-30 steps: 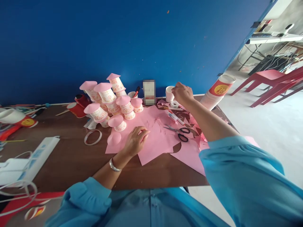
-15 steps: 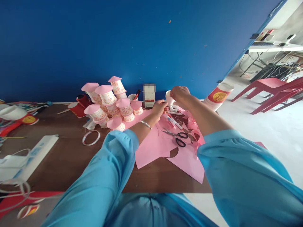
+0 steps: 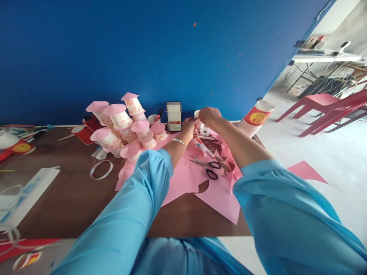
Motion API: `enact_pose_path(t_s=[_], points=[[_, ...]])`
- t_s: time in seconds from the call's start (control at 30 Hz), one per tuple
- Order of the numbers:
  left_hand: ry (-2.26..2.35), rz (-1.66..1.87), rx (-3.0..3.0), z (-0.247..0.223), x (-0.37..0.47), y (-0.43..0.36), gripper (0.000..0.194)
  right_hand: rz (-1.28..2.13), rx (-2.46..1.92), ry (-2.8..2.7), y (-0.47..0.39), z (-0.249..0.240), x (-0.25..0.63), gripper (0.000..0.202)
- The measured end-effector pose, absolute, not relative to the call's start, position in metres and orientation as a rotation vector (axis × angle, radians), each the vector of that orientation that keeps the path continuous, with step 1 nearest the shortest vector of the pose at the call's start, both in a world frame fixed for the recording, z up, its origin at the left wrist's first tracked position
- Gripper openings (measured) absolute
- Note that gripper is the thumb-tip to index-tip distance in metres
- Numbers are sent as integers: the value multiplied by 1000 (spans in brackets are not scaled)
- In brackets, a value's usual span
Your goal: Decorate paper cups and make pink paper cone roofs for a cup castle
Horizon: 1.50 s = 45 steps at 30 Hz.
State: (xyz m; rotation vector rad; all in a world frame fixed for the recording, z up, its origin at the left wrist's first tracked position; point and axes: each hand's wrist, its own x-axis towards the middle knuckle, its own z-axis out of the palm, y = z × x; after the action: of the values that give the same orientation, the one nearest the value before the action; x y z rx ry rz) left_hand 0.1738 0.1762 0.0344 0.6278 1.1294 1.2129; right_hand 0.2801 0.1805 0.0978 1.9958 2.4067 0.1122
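My left hand (image 3: pixel 188 129), with a silver bracelet at the wrist, has its fingers drawn together close to a white paper cup (image 3: pixel 197 114) near the wall. On the cup's right side my right hand (image 3: pixel 210 115) is curled closed, overlapping part of it. What either set of fingers holds is too small or hidden. Just below lies a white tape roll (image 3: pixel 204 131). Nearer to me are glue-like tubes (image 3: pixel 204 148) and black-handled scissors (image 3: pixel 210 167) on cut pink paper (image 3: pixel 183 183).
Decorated cup towers with pink cone roofs (image 3: pixel 116 116) stand left of a phone (image 3: pixel 174 116). A tape ring (image 3: pixel 101 170) and a white power strip (image 3: pixel 31 196) lie further left. Stacked red-and-white cups (image 3: pixel 256 118) stand at the right edge; pink paper (image 3: pixel 308 172) lies beyond it.
The whole view has shifted, so things appear further left. My hands stay by the white cup, the left one slightly higher. More of the pink paper at the far right shows.
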Motion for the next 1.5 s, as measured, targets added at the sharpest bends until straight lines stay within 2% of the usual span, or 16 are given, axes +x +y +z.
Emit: enact_pose_path(t_s=[0.3, 0.37, 0.43, 0.5, 0.53, 0.6, 0.67, 0.73, 0.8, 0.9, 1.07, 1.23, 1.37, 1.5], points=[[1126, 1232, 631, 43, 173, 168, 22, 338, 2138, 2619, 148, 134, 285, 35], [1115, 1286, 642, 45, 166, 153, 28, 425, 2204, 2825, 129, 142, 286, 35], [1066, 1343, 677, 45, 154, 125, 38, 356, 2303, 3153, 104, 143, 281, 29], [865, 1344, 786, 44, 136, 90, 47, -115, 2398, 3403, 77, 135, 271, 19], [755, 1308, 864, 44, 126, 72, 50, -566, 2433, 3438, 63, 128, 264, 14], [626, 1259, 1037, 42, 105, 42, 46, -1682, 2390, 3166, 38, 110, 247, 12], [573, 1260, 1153, 40, 83, 23, 47, -2426, 2103, 2811, 18, 90, 229, 19], [639, 1274, 1218, 37, 61, 14, 47, -2757, 1940, 2542, 2, 72, 215, 25], [721, 1267, 1261, 32, 41, 9, 43, -2847, 1816, 2398, -10, 58, 207, 32], [792, 1283, 1308, 22, 15, 0, 42, -2439, 1707, 2517, -23, 45, 203, 34], [808, 1219, 1255, 4, -12, -16, 45, -1253, 1827, 2963, -26, 35, 207, 11], [730, 1269, 1025, -3, -17, -18, 50, -342, 1944, 3097, -14, 33, 226, 17], [719, 1235, 920, -6, -21, -15, 46, 43, 2275, 2957, -5, 40, 259, 19], [753, 1166, 956, -8, -25, -15, 46, 78, 2409, 2790, -3, 42, 285, 18]])
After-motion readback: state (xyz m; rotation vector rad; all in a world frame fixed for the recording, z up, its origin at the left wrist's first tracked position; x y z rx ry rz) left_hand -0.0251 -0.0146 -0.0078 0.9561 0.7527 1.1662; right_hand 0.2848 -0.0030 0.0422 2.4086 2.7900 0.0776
